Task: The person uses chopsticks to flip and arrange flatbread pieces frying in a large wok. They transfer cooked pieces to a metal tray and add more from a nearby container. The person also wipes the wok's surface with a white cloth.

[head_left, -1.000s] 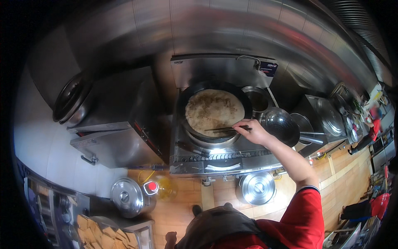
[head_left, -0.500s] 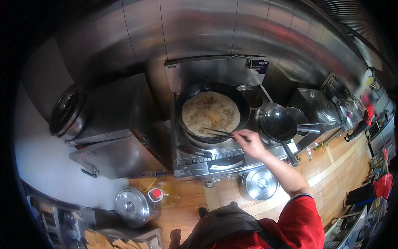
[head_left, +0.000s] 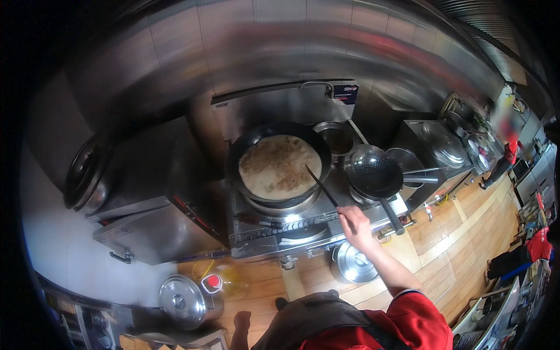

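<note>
My right hand (head_left: 354, 226) is closed on a pair of long dark chopsticks (head_left: 322, 188). They slant up and left, and their tips are over the right part of the food in the wok. The big black wok (head_left: 234, 169) sits on the steel stove. It holds pale, cloudy liquid (head_left: 251, 181) with brown, crumbly food (head_left: 286, 165) spread through it. My left hand (head_left: 242, 319) hangs low by my side, away from the stove. Its fingers look curled in, with nothing visible in them.
Right of the wok are a steel pot (head_left: 337, 140) and a perforated strainer (head_left: 373, 172) with a dark handle. A lidded pot (head_left: 354, 262) stands below the stove front. On the floor at left are another lidded pot (head_left: 182, 298) and a red-capped oil jug (head_left: 228, 282). Two people are at far right.
My right hand has drawn back toward the stove front, and the chopsticks now point more steeply upward. The yellowish patch of food no longer shows. The view has shifted slightly.
</note>
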The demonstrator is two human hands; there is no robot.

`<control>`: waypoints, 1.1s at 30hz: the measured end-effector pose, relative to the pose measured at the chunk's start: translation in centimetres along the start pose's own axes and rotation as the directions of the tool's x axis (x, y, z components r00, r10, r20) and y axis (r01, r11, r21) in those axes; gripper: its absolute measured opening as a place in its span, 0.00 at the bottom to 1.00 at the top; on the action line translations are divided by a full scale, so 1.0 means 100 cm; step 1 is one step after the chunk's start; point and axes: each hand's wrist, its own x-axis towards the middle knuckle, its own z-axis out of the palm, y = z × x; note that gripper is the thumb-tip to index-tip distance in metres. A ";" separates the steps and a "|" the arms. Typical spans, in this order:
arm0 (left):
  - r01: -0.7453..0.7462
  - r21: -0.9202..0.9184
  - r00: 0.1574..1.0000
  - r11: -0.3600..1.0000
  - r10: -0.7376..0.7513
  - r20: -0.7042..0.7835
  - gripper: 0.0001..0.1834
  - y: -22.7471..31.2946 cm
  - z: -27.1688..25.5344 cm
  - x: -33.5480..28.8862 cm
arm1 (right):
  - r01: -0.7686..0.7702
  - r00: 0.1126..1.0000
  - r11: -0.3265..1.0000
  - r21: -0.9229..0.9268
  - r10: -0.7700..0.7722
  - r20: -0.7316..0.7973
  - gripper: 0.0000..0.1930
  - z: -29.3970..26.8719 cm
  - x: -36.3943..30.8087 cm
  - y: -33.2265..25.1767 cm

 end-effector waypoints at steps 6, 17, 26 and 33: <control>0.273 -0.844 0.961 0.462 -0.099 0.257 0.15 0.202 -0.051 0.138 | -0.042 0.999 0.997 0.070 0.043 -0.004 0.09 -0.024 -0.031 0.020; 0.697 -0.690 0.679 -0.194 0.487 0.549 0.16 0.602 -0.143 0.316 | -0.160 0.919 0.976 0.150 0.203 -0.337 0.13 -0.164 -0.065 0.069; 0.605 -0.777 0.793 -0.170 0.210 0.572 0.07 0.663 -0.088 0.356 | -0.242 0.856 0.914 0.327 0.359 -0.372 0.12 -0.208 -0.083 0.113; 0.559 -0.805 0.826 -0.198 0.216 0.520 0.05 0.607 -0.178 0.304 | -0.216 0.762 0.818 0.533 0.483 -0.431 0.17 -0.231 -0.059 0.122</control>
